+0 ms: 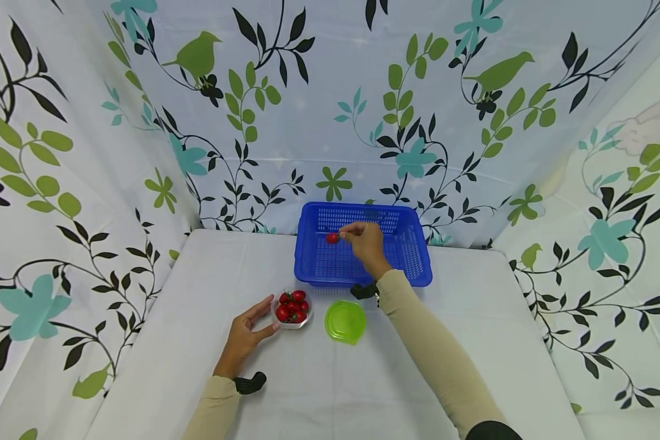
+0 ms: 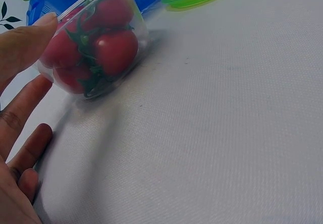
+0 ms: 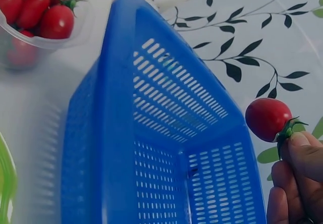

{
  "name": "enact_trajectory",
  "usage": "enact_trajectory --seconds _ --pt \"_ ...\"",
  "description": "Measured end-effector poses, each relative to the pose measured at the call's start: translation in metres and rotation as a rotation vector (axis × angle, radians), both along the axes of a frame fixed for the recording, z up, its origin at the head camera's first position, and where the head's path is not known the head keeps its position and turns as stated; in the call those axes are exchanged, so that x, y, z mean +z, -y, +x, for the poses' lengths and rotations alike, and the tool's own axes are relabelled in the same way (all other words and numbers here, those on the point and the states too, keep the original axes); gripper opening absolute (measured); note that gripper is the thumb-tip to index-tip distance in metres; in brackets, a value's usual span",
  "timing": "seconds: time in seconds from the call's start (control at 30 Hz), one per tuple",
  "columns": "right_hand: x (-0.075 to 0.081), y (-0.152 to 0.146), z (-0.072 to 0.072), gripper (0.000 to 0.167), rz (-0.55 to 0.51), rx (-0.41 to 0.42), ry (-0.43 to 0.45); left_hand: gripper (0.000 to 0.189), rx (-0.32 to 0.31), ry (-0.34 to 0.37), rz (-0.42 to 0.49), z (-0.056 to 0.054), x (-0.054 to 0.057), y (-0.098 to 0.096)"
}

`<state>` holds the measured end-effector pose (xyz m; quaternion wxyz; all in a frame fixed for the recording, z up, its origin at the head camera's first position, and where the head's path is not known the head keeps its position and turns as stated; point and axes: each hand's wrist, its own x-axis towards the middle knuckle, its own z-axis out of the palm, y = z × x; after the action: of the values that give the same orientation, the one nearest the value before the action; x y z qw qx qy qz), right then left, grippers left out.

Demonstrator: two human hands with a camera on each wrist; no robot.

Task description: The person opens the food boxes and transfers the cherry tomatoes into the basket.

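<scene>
My right hand (image 1: 365, 245) pinches a red cherry tomato (image 3: 268, 119) by its green stem between thumb and fingertips. In the head view that tomato overlaps the left part of a blue perforated basket (image 1: 407, 244). On the white table, a small clear plastic container (image 1: 293, 325) is filled with several more red tomatoes (image 2: 116, 52), some with green stems. My left hand (image 1: 244, 339) lies along the container's left side, its thumb and forefinger spread, with their tips right at the wall. The other left fingers (image 2: 35, 146) bend loosely near the cloth.
A green plastic lid (image 1: 344, 322) lies on the table (image 1: 330, 391) between the container and my right forearm. The basket stands at the table's back edge, against a patterned curtain (image 1: 319, 110) with leaves and birds. Black straps are around both wrists.
</scene>
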<state>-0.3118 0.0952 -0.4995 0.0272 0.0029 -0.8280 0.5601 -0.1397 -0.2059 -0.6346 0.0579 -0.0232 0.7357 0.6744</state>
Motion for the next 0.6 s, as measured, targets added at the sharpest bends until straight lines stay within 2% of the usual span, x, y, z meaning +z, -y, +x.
enact_trajectory --seconds 0.3,0.6 --pt "0.0 -0.001 -0.015 0.006 0.025 0.029 0.038 0.074 0.003 0.019 -0.015 0.0 0.0 0.001" --pt "-0.008 -0.002 -0.031 0.006 0.055 0.074 0.067 0.072 0.003 0.015 -0.017 0.001 0.002 0.0"
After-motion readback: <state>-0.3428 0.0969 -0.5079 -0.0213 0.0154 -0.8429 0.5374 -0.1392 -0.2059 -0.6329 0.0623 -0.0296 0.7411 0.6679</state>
